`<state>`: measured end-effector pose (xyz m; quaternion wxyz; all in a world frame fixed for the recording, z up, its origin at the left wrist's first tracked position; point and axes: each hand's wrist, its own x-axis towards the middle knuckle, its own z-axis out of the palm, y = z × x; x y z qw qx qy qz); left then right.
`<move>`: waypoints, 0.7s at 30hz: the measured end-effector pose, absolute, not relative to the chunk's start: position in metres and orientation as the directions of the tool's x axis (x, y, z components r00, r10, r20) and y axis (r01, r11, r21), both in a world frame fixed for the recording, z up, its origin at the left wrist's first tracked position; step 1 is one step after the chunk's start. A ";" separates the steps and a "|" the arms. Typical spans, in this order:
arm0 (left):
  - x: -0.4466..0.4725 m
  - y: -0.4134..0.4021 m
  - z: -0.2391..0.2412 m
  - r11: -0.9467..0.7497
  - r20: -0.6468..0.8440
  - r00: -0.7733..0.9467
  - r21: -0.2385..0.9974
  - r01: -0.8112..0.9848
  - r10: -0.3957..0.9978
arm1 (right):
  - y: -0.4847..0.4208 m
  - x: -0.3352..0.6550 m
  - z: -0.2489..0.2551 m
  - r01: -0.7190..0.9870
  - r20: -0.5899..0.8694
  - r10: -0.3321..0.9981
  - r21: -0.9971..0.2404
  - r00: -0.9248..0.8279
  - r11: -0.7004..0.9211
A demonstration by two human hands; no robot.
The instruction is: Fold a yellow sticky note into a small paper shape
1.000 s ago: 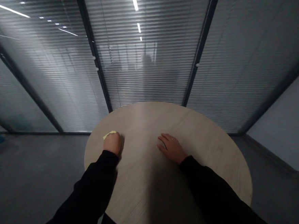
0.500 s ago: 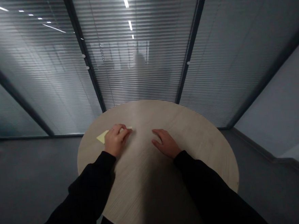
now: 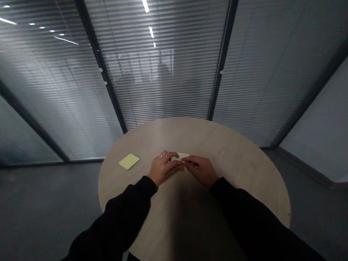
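1. Left sleeve and right sleeve: black, reaching in from the bottom of my view to the near side of the tabletop.
2. Left hand: resting low on the tabletop, with a ring on one finger. Its fingers are clenched on the near edge of the paper strip in item 4.
3. Right hand: just beside the left hand, fingertips almost meeting it. Its fingers are also closed on the same strip, in a pinch.
4. Strip of yellow paper: held between both hands, flat on the tabletop near the middle, partly hidden by the fingers. I cannot tell whether it is folded.
5. Square yellow note: lying flat and untouched on the tabletop, left of the hands, well apart from them.
6. Round tabletop: pale wood grain, carrying both papers.
7. Grey floor: around the table.
8. Glass partition: behind the table, with slatted blinds and dark metal frames, reflecting ceiling lights.
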<state>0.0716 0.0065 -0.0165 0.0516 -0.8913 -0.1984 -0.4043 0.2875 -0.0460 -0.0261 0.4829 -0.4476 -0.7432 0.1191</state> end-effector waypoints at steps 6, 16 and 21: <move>0.071 0.013 -0.020 -0.609 0.503 0.403 0.768 0.196 0.764 | -0.048 0.290 -0.022 0.621 0.734 0.678 -0.514 -0.039 0.592; 0.073 0.004 -0.019 -0.384 0.280 0.489 0.915 0.124 0.826 | -0.050 0.285 -0.021 0.536 0.615 0.788 -0.660 -0.018 0.527; 0.073 0.006 -0.020 -0.431 0.329 0.491 0.895 0.110 0.807 | -0.051 0.282 -0.020 0.414 0.550 0.835 -0.758 -0.010 0.504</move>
